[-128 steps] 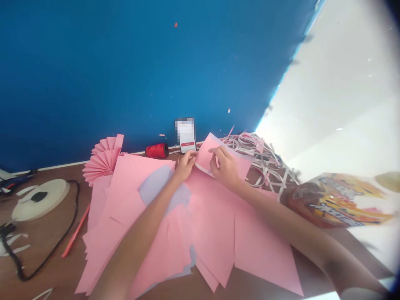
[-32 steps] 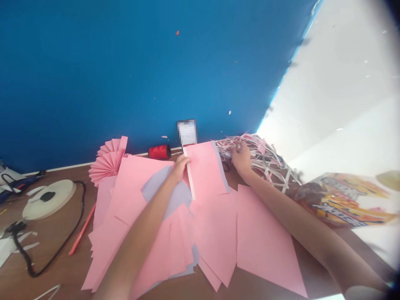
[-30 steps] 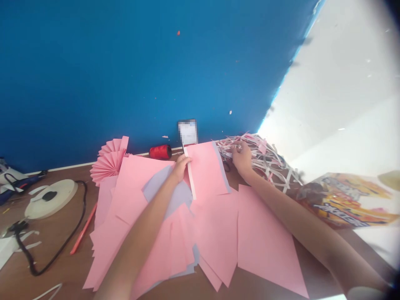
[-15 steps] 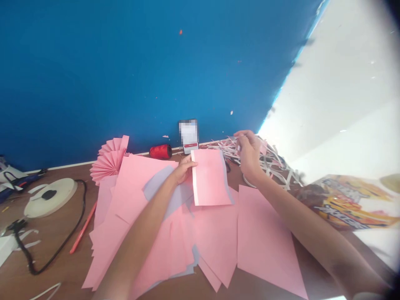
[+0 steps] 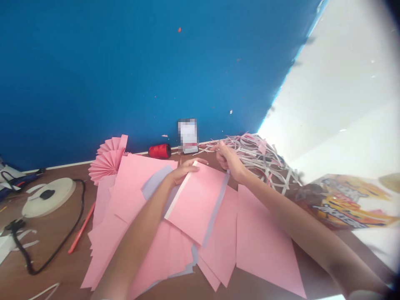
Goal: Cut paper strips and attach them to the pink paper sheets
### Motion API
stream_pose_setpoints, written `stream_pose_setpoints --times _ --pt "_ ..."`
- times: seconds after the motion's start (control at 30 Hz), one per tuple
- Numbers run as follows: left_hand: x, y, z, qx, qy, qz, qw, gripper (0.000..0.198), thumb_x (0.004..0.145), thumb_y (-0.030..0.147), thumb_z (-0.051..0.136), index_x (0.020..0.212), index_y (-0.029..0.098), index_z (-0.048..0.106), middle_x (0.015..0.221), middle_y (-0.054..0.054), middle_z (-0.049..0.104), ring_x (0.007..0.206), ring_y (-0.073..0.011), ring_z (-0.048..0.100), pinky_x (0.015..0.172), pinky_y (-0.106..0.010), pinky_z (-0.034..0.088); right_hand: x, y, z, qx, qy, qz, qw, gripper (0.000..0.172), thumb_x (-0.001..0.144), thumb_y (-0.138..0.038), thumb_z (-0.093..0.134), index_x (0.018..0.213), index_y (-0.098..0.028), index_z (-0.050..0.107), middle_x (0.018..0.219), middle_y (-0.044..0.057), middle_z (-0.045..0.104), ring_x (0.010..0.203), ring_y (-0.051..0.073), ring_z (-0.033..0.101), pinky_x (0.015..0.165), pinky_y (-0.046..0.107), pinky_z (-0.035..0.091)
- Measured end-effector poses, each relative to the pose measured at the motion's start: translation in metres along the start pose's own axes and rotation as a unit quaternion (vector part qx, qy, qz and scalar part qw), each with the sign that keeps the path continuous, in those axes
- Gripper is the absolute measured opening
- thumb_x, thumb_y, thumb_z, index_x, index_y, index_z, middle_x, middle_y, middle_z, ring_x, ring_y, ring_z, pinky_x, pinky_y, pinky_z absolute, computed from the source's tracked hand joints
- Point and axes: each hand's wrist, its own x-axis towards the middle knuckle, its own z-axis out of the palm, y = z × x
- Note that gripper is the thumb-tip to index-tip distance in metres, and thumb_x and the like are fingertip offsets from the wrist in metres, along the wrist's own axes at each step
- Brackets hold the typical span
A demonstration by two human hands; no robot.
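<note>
My left hand [image 5: 183,170] pinches the far left corner of a pink paper sheet [image 5: 198,200] that has a narrow white fold along its left edge. My right hand [image 5: 227,161] is closed on the far right corner of the same sheet. The sheet lies tilted over a spread of other pink sheets [image 5: 259,237] on the brown table [image 5: 46,237]. Just beyond my right hand is a heap of cut paper strips [image 5: 265,156].
A pink pleated paper fan [image 5: 108,160], a red thread spool [image 5: 159,151] and a small white box [image 5: 188,136] stand by the blue wall. A white tape roll [image 5: 46,196], black cable [image 5: 65,233] and red pencil [image 5: 81,228] lie left. A colourful printed bag [image 5: 343,200] sits right.
My right hand left the sheet, reached into the strip heap, then came back to the sheet's far corner. The sheet has swung flatter and nearer, tilted to the left.
</note>
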Motion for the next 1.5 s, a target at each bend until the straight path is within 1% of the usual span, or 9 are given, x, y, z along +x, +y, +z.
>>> stream_pose_setpoints --times 0.2,0.37,0.57,0.67,0.87,1.07,1.17,1.33,1.5 --pt "0.014 -0.015 0.003 0.047 0.077 0.052 0.995 0.050 0.073 0.038 0.072 0.118 0.018 0.062 0.093 -0.007 0.068 0.082 -0.0183 0.064 0.072 -0.028 0.048 -0.001 -0.009 -0.003 0.101 -0.012 0.035 0.994 0.074 0.076 -0.083 0.028 0.100 -0.020 0.059 0.066 -0.001 0.043 0.046 0.008 0.024 0.040 0.025 0.011" --pt "0.016 -0.018 0.005 0.072 0.073 0.045 0.994 0.047 0.074 0.043 0.072 0.110 0.015 0.062 0.090 -0.006 0.069 0.080 -0.0173 0.064 0.071 -0.027 0.047 0.000 -0.009 -0.004 0.126 -0.017 0.016 0.992 0.051 0.075 -0.064 0.057 0.105 -0.023 0.055 0.072 -0.004 0.045 0.049 0.007 0.024 0.043 0.023 0.012" --pt "0.015 -0.014 0.013 0.103 0.080 0.051 0.990 0.042 0.076 0.046 0.068 0.102 0.013 0.065 0.082 -0.004 0.067 0.071 -0.0158 0.061 0.066 -0.026 0.044 0.003 0.006 0.001 -0.077 0.035 -0.079 0.993 0.022 0.072 -0.031 0.068 0.089 -0.020 0.059 0.080 -0.002 0.055 0.067 0.010 0.044 0.058 0.023 0.033" --pt "0.019 -0.017 0.016 0.129 0.140 0.089 0.978 0.038 0.078 0.047 0.064 0.096 0.013 0.066 0.077 -0.002 0.065 0.070 -0.0154 0.058 0.065 -0.025 0.043 0.003 0.014 0.004 -0.138 0.034 -0.104 0.984 0.015 0.078 -0.033 0.059 0.083 -0.019 0.060 0.080 0.000 0.057 0.071 0.012 0.048 0.060 0.024 0.035" --pt "0.027 -0.021 0.011 0.179 0.319 0.177 0.914 0.034 0.083 0.048 0.056 0.076 0.015 0.062 0.069 0.001 0.056 0.068 -0.0131 0.049 0.064 -0.024 0.039 -0.005 0.010 0.012 0.008 -0.085 0.048 0.995 0.031 0.088 -0.049 0.045 0.099 -0.021 0.054 0.067 -0.004 0.053 0.041 0.007 0.029 0.039 0.021 0.018" --pt "0.026 -0.022 0.012 0.156 0.369 0.200 0.894 0.036 0.085 0.053 0.054 0.084 0.017 0.060 0.079 -0.001 0.060 0.074 -0.0146 0.054 0.069 -0.023 0.042 -0.008 0.001 0.014 -0.125 -0.047 0.026 0.991 0.043 0.091 -0.053 0.035 0.083 -0.018 0.058 0.055 -0.004 0.046 0.045 0.010 0.037 0.045 0.023 0.027" --pt "0.030 -0.028 0.015 0.135 0.370 0.200 0.897 0.034 0.082 0.050 0.060 0.088 0.017 0.059 0.081 -0.001 0.061 0.078 -0.0146 0.056 0.072 -0.024 0.044 -0.009 0.003 0.013 -0.238 -0.026 -0.036 0.970 0.034 0.089 -0.044 0.041 0.076 -0.018 0.058 0.060 -0.003 0.049 0.055 0.011 0.044 0.054 0.024 0.032" --pt "0.033 -0.028 0.020 0.026 0.358 0.219 0.907 0.034 0.076 0.043 0.070 0.097 0.018 0.059 0.093 -0.003 0.065 0.091 -0.0162 0.061 0.083 -0.027 0.047 -0.014 0.006 0.014 -0.432 0.007 -0.068 0.899 0.017 0.080 -0.036 0.054 0.084 -0.020 0.060 0.069 -0.001 0.059 0.062 0.014 0.051 0.057 0.025 0.031" --pt "0.030 -0.019 0.024 -0.127 0.265 0.200 0.935 0.040 0.072 0.033 0.076 0.104 0.018 0.058 0.104 -0.006 0.067 0.100 -0.0175 0.063 0.094 -0.032 0.048 -0.005 0.000 -0.005 -0.522 0.160 -0.108 0.831 0.037 0.080 -0.031 0.053 0.114 -0.018 0.055 0.118 0.014 0.060 0.089 0.025 0.059 0.067 0.031 0.039"
